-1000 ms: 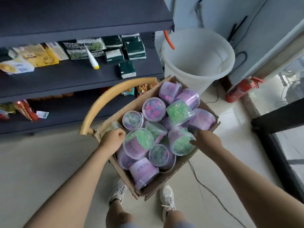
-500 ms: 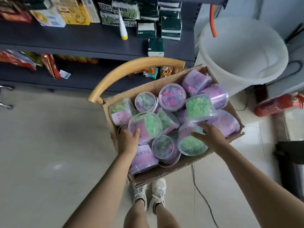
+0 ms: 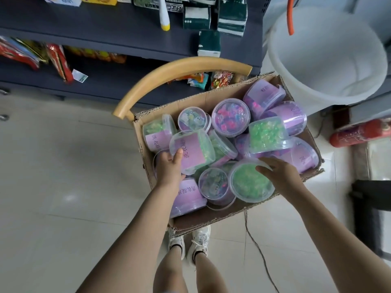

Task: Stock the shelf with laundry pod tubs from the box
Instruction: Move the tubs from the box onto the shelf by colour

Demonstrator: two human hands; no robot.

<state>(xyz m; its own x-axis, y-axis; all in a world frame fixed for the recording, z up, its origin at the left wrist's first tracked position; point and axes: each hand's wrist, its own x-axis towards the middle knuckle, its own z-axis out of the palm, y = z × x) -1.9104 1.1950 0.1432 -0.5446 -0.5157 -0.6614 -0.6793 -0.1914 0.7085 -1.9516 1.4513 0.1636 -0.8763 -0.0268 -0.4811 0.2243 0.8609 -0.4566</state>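
The shelf (image 3: 95,32) holds no pod tubs in view, so stocking looks barely begun. One box (image 3: 213,218) holds at least twelve tubs (image 3: 230,117). The left hand (image 3: 169,166) grips a tilted tub (image 3: 194,153) at the box's left edge, thumb on its rim, fingers hidden – the right hand (image 3: 281,176) lays its fingers together on a green-lidded tub (image 3: 249,185) at the near edge

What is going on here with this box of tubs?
A person stands over a cardboard box full of laundry pod tubs, beside a dark shelf. The left hand grips a tilted tub with a purple label. The right hand lies on the lid of a green tub; whether it grips is unclear. No tub shows on the shelf yet.
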